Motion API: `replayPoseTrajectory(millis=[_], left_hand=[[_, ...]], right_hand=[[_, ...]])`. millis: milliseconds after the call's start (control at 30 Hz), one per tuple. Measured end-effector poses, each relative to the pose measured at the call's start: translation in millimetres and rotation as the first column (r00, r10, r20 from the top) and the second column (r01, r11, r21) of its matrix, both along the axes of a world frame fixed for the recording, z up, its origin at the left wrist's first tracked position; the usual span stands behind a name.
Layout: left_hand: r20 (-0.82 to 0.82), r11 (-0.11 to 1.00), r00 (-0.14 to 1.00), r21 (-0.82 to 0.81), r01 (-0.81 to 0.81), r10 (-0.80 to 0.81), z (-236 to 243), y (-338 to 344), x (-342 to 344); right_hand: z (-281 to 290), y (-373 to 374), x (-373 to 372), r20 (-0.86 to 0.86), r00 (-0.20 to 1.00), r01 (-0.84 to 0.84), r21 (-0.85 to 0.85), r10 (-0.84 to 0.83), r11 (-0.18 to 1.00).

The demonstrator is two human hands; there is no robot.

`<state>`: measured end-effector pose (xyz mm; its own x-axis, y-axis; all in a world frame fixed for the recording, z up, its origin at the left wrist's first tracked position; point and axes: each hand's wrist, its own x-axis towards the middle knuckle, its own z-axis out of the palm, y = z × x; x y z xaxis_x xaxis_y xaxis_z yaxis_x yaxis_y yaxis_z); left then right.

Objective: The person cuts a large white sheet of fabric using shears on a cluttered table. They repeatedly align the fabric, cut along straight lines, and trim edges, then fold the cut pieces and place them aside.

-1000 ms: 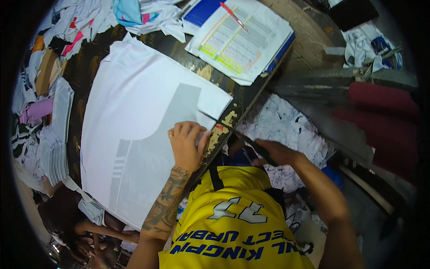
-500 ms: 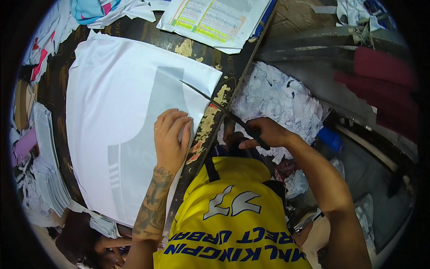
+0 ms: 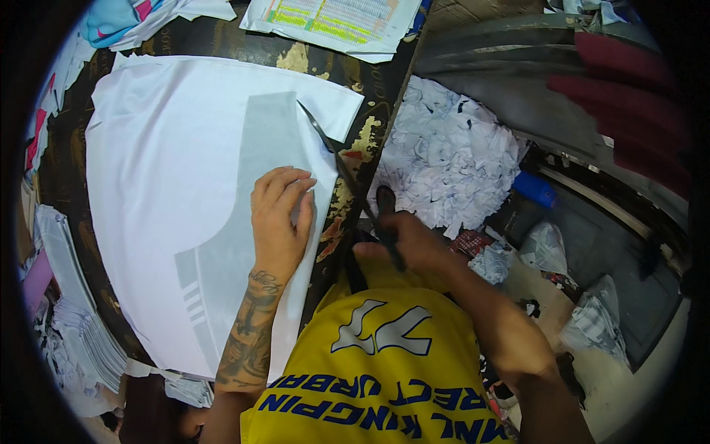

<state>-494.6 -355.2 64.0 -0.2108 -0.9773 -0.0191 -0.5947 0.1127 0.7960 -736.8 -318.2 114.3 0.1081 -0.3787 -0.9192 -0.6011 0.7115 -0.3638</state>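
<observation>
The right hand (image 3: 414,240) closes around scissors (image 3: 351,178), long axis toward 11 o'clock; the left hand (image 3: 279,214), loosely open, rests on white fabric (image 3: 170,163).

The dark surface (image 3: 222,35) is worn to pale patches (image 3: 365,137) along its right edge. Beside it, white scraps (image 3: 451,152) are heaped. The pale floor (image 3: 549,327) is partly covered by 2 plastic bags (image 3: 545,248); at upper right, maroon fabric (image 3: 629,111) is seen against grey panels (image 3: 510,96).

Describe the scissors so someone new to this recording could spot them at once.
Find the dark table, then the white cloth lying on it. The scissors cross the table's worn edge, handles in the right hand, pointed tip over the cloth. Unlike that pale cloth, they are long, dark and narrow.
</observation>
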Motion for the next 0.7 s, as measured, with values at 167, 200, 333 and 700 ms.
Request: replayPoseTrajectory(millis=[167, 200, 333, 700], left_hand=[[-0.059, 1.000, 0.998, 0.001, -0.015, 0.015, -6, 0, 5], [-0.073, 1.000, 0.997, -0.009, -0.018, 0.017, -7, 0, 6], [-0.102, 1.000, 0.995, 0.004, -0.021, 0.022, -13, 1, 8], [0.067, 0.991, 0.994, -0.106, -0.085, 0.092, 12, -4, -14]], right_hand=[[7, 4, 48, 0.062, 0.985, 0.161, -0.046, -0.158, 0.986], [7, 3, 54, 0.035, 0.989, 0.142, 0.001, -0.142, 0.990], [0, 2, 71, 0.058, 0.969, 0.241, -0.028, -0.239, 0.970], [26, -54, -15, 0.185, 0.980, 0.061, 0.104, -0.079, 0.993]])
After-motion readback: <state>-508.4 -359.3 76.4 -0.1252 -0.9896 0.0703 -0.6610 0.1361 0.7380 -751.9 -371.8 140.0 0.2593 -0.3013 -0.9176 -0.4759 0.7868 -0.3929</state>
